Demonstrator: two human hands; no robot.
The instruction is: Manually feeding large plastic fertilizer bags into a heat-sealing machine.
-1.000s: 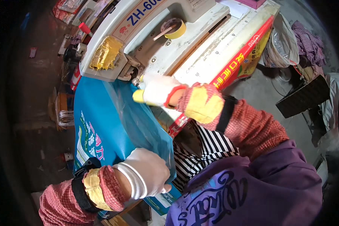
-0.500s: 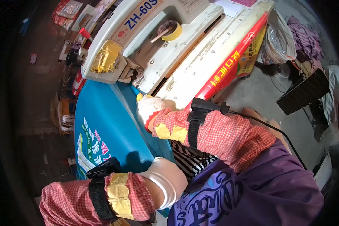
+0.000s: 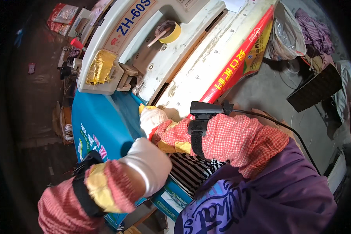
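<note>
A large blue printed plastic bag [image 3: 101,123] hangs along the near side of a pale industrial sewing machine [image 3: 121,43]. Its upper edge reaches the machine's working head [image 3: 125,78]. My right hand [image 3: 152,119], in a white glove with yellow at the fingertip, is closed at that edge, just in front of the head. My left hand [image 3: 148,162], also white-gloved, is over the bag, nearer to me and close to my right wrist. Its fingers are turned away and hidden, so its grip does not show.
A roll of yellow tape [image 3: 171,32] with a stick across it lies on the machine bed. Red and yellow printed sheeting [image 3: 238,64] covers the table's front edge. To the right are a white sack [image 3: 286,37] and a dark box [image 3: 314,87]. A cable [image 3: 277,117] runs from my right forearm.
My left hand has moved forward toward my right hand, uncovering a lower part of the blue bag. My right hand stays at the bag's edge. The whole view has shifted slightly.
</note>
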